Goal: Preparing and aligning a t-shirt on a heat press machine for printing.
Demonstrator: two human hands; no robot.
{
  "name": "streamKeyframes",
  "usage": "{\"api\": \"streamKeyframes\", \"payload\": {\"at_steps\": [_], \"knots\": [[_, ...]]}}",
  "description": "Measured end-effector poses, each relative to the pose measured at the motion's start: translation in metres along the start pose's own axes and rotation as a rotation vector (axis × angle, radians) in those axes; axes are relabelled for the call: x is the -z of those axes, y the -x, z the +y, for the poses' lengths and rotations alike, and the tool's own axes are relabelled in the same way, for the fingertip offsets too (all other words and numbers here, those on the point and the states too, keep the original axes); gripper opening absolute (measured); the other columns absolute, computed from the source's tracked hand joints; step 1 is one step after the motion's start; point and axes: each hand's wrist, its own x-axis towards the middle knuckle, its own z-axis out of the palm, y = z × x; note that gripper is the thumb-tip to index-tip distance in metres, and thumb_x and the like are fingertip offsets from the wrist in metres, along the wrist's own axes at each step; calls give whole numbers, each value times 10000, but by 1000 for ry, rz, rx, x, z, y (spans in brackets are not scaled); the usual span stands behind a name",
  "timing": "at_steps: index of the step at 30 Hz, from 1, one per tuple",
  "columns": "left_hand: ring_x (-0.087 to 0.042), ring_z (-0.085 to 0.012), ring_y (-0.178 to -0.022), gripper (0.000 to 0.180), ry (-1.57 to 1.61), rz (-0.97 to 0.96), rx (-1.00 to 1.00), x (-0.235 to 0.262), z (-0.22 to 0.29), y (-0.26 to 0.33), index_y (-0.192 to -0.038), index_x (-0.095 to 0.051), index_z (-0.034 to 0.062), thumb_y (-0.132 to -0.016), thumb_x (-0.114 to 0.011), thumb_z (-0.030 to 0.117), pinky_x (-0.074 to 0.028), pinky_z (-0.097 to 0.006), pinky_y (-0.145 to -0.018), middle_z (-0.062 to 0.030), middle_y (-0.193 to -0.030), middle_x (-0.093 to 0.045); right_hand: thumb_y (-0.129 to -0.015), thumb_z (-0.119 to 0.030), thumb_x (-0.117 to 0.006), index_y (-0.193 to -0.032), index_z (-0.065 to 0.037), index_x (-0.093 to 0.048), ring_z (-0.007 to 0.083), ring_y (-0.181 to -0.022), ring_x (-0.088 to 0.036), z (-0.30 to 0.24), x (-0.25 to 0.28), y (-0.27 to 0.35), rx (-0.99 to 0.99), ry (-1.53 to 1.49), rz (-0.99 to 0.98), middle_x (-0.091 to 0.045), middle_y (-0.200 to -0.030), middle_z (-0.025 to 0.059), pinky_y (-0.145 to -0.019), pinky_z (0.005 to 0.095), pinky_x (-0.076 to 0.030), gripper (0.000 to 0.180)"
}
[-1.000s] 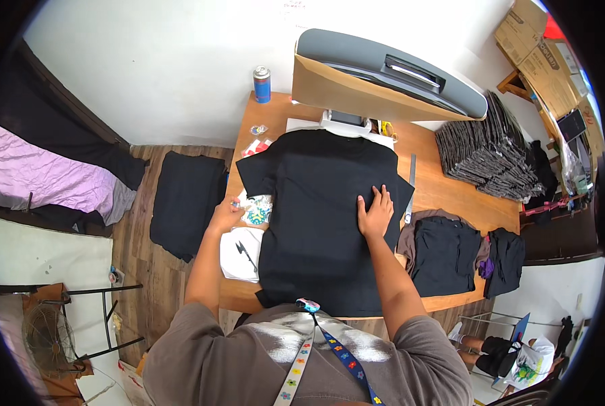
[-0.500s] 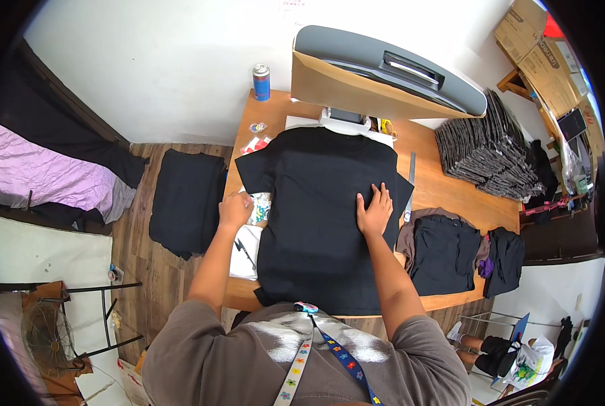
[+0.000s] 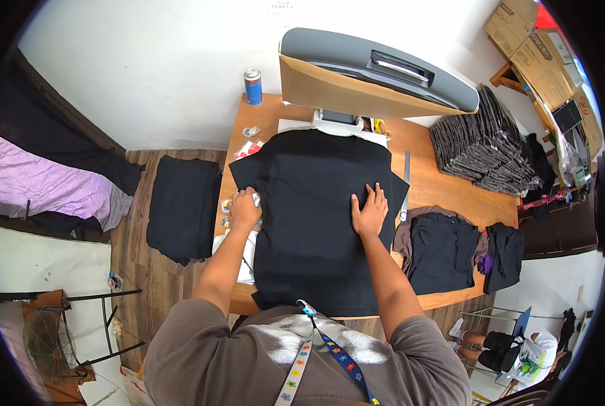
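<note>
A black T-shirt (image 3: pixel 319 223) lies spread flat, collar away from me, on the press bed and the wooden table. My right hand (image 3: pixel 370 211) rests flat on its right side, fingers apart. At the shirt's left edge, below the sleeve, my left hand (image 3: pixel 245 208) has its fingers curled. A small white piece (image 3: pixel 256 199) shows at its fingertips; the rest of what it holds is hidden. Small colourful round pieces (image 3: pixel 226 221) lie beside that hand. Nearer me is a white sheet (image 3: pixel 246 260) with a dark mark, partly behind my left forearm.
A heat press's raised grey upper plate (image 3: pixel 383 68) overhangs the far side. A blue can (image 3: pixel 252 86) stands at the far left corner. To the right are a metal ruler (image 3: pixel 406 186), folded black shirts (image 3: pixel 441 250) and a tall dark stack (image 3: pixel 475 145). Black cloth (image 3: pixel 184 208) is piled left.
My left hand has shifted right, onto the shirt's edge. The patterned packet beside it no longer shows, and small round pieces are now visible there. My right hand stays on the shirt.
</note>
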Motion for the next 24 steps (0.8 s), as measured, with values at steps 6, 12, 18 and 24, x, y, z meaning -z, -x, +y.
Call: {"api": "streamKeyframes", "payload": {"at_steps": [6, 12, 18, 24], "knots": [[-591, -363, -1148, 309, 61, 32, -8, 7, 1, 6, -1080, -710, 128, -810, -784, 260, -459, -526, -972, -110, -1126, -679, -988, -478, -582, -1459, -93, -521, 343, -1512, -339, 0, 1, 0, -5, -2, -1, -390, -1621, 152, -1262, 484, -211, 611], [-590, -359, -1119, 273, 207, 124, 26, 26, 6, 11, -1004, -706, 121, -797, -791, 278, -463, -518, -932, -99, -1055, -684, -992, -486, -575, -1462, -96, -514, 346, -1513, -337, -1, 1, 0, -7, 14, -13, -382, -1625, 151, -1262, 491, -213, 614], [-685, -329, -902, 227, 438, 136, -16, 39, -1, 15, -948, -689, 87, -806, -794, 231, -511, -472, -823, -101, -897, -740, -993, -488, -573, -1469, -96, -507, 357, -1511, -339, 0, 1, 1, -3, 6, -7, -382, -1624, 156, -1258, 499, -220, 620], [-736, -242, -842, 245, 727, 196, -35, 58, -3, 29, -1023, -693, 24, -854, -797, 166, -543, -364, -771, -123, -906, -755, -994, -489, -570, -1478, -91, -497, 366, -1509, -340, 4, -2, 3, 13, 3, -3, -379, -1624, 167, -1259, 502, -217, 630]]}}
